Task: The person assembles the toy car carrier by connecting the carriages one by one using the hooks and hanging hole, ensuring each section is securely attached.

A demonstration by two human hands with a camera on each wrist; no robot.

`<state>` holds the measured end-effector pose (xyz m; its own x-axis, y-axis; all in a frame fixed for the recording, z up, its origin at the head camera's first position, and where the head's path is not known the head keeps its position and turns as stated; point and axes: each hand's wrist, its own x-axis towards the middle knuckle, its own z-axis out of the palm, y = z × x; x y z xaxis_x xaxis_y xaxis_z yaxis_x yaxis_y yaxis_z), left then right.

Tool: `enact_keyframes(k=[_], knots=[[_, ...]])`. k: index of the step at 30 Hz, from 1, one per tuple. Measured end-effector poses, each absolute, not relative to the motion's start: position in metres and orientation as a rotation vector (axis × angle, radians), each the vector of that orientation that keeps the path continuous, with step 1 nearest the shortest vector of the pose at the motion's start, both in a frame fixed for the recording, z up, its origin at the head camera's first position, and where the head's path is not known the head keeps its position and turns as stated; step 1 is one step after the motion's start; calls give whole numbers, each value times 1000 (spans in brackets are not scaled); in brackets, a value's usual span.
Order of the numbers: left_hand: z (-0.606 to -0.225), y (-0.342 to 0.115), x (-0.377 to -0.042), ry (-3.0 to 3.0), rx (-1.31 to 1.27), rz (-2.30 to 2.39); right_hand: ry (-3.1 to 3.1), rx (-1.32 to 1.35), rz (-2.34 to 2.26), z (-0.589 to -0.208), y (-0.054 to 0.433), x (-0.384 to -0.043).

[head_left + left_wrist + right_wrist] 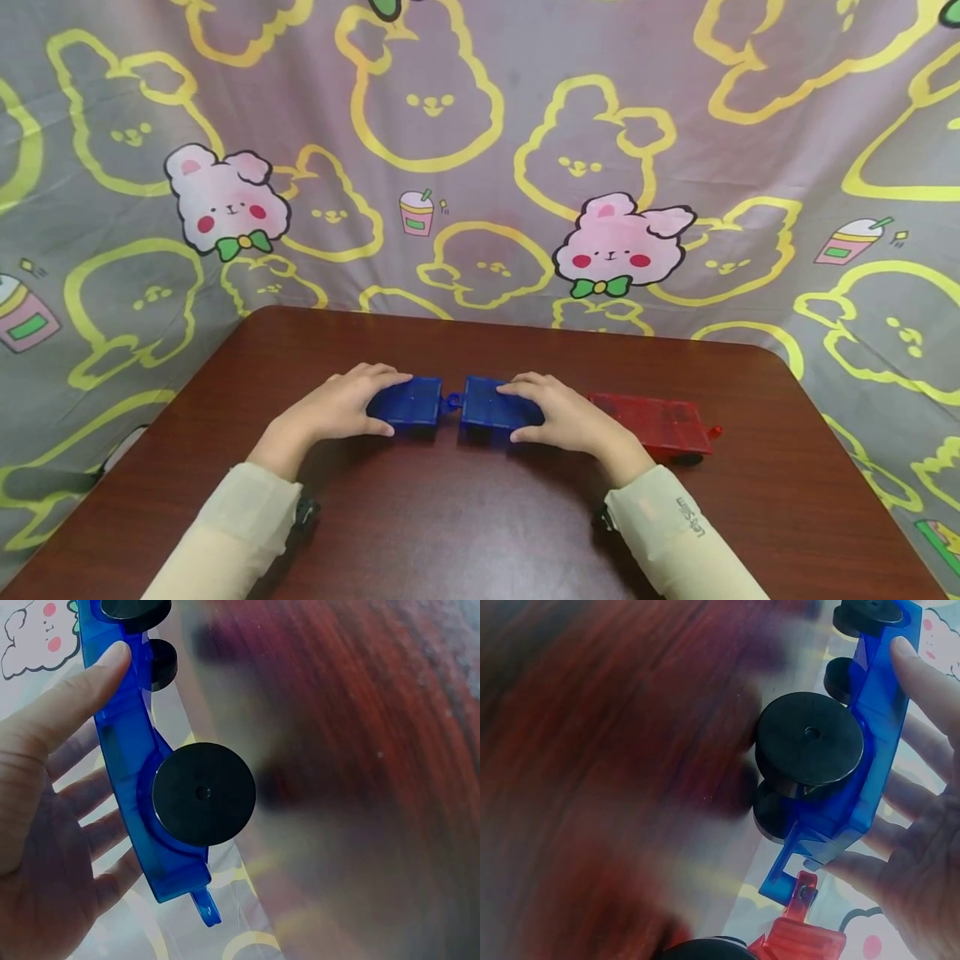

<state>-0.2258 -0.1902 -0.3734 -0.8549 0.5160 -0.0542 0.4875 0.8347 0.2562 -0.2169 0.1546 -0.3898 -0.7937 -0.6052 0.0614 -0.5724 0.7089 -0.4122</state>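
Two translucent blue toy wagons with black wheels are end to end on the brown table, their small blue coupling [452, 403] between them. My left hand [337, 408] grips the left blue wagon [416, 404], thumb on the near side and fingers on the far side. The right blue wagon [483, 406] is held the same way by my right hand [566, 417]. Behind it, a red wagon [660, 421] stands to the right, partly covered by that hand. In the right wrist view, a red hitch [802, 891] meets the blue wagon's rear tab [778, 886].
The brown wooden table [480, 517] has rounded far corners. Behind it hangs a grey curtain [480, 192] printed with cartoon rabbits and yellow outlines. A small red knob [716, 431] sticks out from the red wagon's right end.
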Motion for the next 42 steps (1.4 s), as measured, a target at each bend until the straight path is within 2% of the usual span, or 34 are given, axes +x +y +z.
enact_keyframes(k=[34, 42], knots=[[-377, -189, -222, 2846, 778, 380, 2795, -912, -615, -389, 156, -212], [-374, -191, -222, 2815, 771, 418, 2811, -902, -689, -383, 175, -214]])
